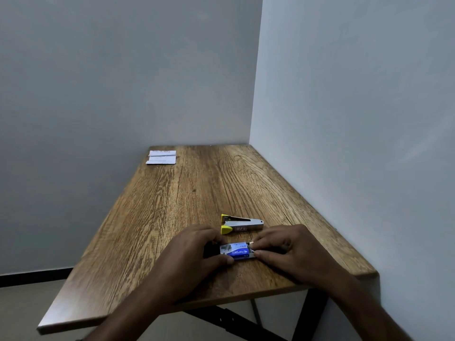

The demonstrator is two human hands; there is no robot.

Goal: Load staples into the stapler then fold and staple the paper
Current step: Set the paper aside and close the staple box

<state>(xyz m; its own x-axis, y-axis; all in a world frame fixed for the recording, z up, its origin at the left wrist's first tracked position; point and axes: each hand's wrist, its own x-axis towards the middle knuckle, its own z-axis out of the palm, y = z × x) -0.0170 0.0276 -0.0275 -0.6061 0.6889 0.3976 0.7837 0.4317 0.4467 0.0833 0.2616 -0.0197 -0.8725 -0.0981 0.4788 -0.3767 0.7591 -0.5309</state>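
Near the table [172,205] front edge, both hands pinching staple box [236,252], stapler [242,224] just beyond.

A wooden worktop [187,193] with pronounced oak-like grain is seen set into a room corner, its far and right edges against the walls. A plain pale grey back wall [123,70] and a matching right wall [357,94] are noted, meeting in a vertical corner line. A black metal frame [307,313] is visible beneath the near edge. A dark skirting strip [34,276] runs along the base of the back wall, above a beige floor [22,311].
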